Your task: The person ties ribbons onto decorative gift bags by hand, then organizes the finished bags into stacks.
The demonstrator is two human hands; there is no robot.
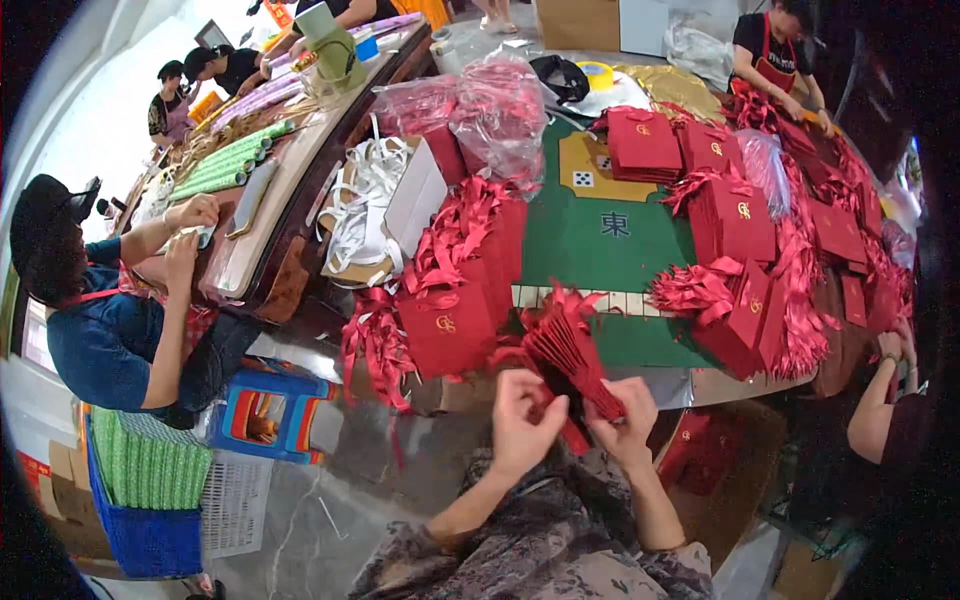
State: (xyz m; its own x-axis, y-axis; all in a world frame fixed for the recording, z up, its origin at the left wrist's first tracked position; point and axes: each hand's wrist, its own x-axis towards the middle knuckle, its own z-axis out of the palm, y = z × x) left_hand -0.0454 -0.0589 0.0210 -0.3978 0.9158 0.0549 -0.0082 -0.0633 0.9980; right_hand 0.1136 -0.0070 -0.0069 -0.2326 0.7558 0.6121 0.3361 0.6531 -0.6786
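A stack of folded red gift bags (pixel 566 345) with red ribbon handles is held upright in front of me, over the near edge of the table. My right hand (pixel 624 424) grips the lower right side of this stack, its thumb on top. My left hand (pixel 527 424) is closed at the stack's lower left, pinching red material that looks like one of the bags; its fingertips partly hide it. The bags' edges fan out toward the far side, and loose ribbons blur at the top.
More red bag stacks stand left (pixel 449 325) and right (pixel 733 215) on the green mat (pixel 616 262). A box of white ribbons (pixel 362 205) is at the left. Co-workers sit left (pixel 110 310) and far right (pixel 770 60). A blue stool (pixel 268 412) stands on the floor.
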